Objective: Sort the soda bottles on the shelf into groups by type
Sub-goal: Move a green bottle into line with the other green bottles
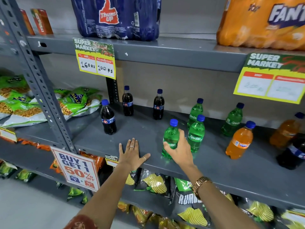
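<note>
On the grey shelf [148, 129] three dark cola bottles stand at the left: one in front [108, 117], two behind [127, 101] [158, 104]. Several green Sprite bottles stand in the middle. My right hand [179, 150] wraps around the front Sprite bottle [170, 135], which stands upright on the shelf. Another Sprite bottle [196, 134] stands right beside it, and two more [195, 111] [232, 120] stand behind. An orange Fanta bottle [240, 141] stands to the right. A second orange bottle [285, 131] and a dark bottle [292, 154] are at the far right. My left hand [132, 153] lies flat and open on the shelf's front edge.
Wrapped Thums Up [117, 17] and Fanta [262, 22] multipacks sit on the shelf above. Price tags [95, 60] [270, 78] hang from its edge. Snack bags [77, 101] lie left of the upright post [41, 80], and chip bags [155, 182] fill the shelf below.
</note>
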`<state>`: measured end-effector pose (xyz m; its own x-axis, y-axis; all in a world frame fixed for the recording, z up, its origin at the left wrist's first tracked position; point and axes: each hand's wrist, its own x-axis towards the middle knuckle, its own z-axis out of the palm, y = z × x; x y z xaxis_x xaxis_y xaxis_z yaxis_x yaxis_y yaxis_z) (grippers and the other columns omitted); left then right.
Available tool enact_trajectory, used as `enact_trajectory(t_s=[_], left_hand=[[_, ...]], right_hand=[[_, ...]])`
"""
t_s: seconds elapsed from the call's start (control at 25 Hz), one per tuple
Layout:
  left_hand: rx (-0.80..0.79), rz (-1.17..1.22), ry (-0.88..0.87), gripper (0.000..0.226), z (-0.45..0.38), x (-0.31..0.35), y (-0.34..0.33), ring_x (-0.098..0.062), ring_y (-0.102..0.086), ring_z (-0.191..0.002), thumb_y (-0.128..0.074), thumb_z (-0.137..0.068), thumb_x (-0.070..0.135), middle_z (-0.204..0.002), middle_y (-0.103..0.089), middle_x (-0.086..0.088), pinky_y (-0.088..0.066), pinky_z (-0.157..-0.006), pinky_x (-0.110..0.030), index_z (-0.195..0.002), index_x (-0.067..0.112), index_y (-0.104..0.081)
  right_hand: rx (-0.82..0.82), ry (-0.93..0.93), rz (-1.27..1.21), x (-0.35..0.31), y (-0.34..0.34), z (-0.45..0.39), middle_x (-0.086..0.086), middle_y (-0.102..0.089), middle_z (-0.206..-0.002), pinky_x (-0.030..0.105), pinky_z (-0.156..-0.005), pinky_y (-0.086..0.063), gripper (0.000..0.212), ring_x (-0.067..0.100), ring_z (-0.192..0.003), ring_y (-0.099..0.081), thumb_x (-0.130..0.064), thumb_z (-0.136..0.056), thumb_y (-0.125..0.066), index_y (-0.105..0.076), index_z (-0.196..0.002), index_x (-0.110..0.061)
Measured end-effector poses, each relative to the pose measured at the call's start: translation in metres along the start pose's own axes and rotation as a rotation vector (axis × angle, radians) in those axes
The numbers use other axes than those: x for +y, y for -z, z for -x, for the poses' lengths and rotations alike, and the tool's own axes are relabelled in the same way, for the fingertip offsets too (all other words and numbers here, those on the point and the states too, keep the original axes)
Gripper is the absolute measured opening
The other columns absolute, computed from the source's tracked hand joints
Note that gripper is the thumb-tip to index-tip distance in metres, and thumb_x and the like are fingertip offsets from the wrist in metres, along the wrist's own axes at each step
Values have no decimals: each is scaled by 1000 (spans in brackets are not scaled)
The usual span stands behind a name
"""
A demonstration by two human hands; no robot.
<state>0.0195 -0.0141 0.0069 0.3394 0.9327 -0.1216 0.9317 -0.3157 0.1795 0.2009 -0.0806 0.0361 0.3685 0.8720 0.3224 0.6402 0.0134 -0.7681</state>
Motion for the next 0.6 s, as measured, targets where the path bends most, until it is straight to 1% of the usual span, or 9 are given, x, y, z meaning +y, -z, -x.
enact_trajectory(t_s=[0.12, 0.2, 0.28, 0.4, 0.48, 0.52, 0.6], left_hand=[[77, 33, -74, 79, 10, 33, -9, -20, 1, -144, -32, -90, 61, -157, -8, -5, 5, -114, -55, -145, 9, -12], [112, 57, -126, 73, 17, 61, -17, -20, -2, -144, -35, -90, 58, -155, -16, -4, 3, -113, -55, -143, 10, -19], [132, 51, -164, 70, 25, 90, -24, -21, -6, -144, -36, -90, 57, -152, -22, -6, 2, -113, -55, -140, 10, -24], [206, 57, -182, 60, 36, 129, -36, -22, -21, -138, -38, -90, 56, -141, -35, -7, 1, -114, -55, -132, 12, -34], [242, 43, -188, 56, 44, 154, -44, -21, -28, -134, -37, -91, 54, -136, -40, -5, 1, -114, -54, -129, 13, -37], [255, 41, -196, 55, 48, 166, -48, -21, -29, -132, -36, -91, 54, -135, -41, -5, 1, -114, -54, -128, 13, -38], [243, 41, -215, 55, 53, 187, -54, -23, -31, -131, -35, -92, 53, -134, -42, -7, 0, -114, -54, -128, 12, -38]], right_hand=[[78, -11, -1, 17, 31, 23, 13, -64, -102, 37, -79, -47, 67, 33, -94, -60, -39, -65, -64, -40, -122, -14], [148, -17, 7, 31, 56, 36, 12, -64, -97, 35, -75, -47, 64, 33, -91, -61, -38, -62, -63, -44, -117, -12], [203, -32, 10, 47, 85, 45, 11, -65, -95, 37, -74, -48, 61, 32, -89, -61, -41, -60, -61, -45, -112, -12], [284, -73, 36, 73, 124, 50, 14, -65, -93, 40, -74, -49, 63, 36, -88, -61, -45, -59, -58, -45, -112, -12], [345, -116, 49, 89, 149, 53, 16, -64, -95, 40, -74, -47, 67, 37, -89, -60, -47, -59, -55, -44, -113, -10], [367, -130, 38, 98, 159, 54, 15, -63, -98, 40, -75, -47, 66, 36, -90, -60, -46, -59, -56, -44, -114, -11], [384, -139, -20, 113, 179, 53, 13, -61, -103, 40, -78, -47, 59, 33, -94, -60, -37, -63, -61, -43, -114, -14]])
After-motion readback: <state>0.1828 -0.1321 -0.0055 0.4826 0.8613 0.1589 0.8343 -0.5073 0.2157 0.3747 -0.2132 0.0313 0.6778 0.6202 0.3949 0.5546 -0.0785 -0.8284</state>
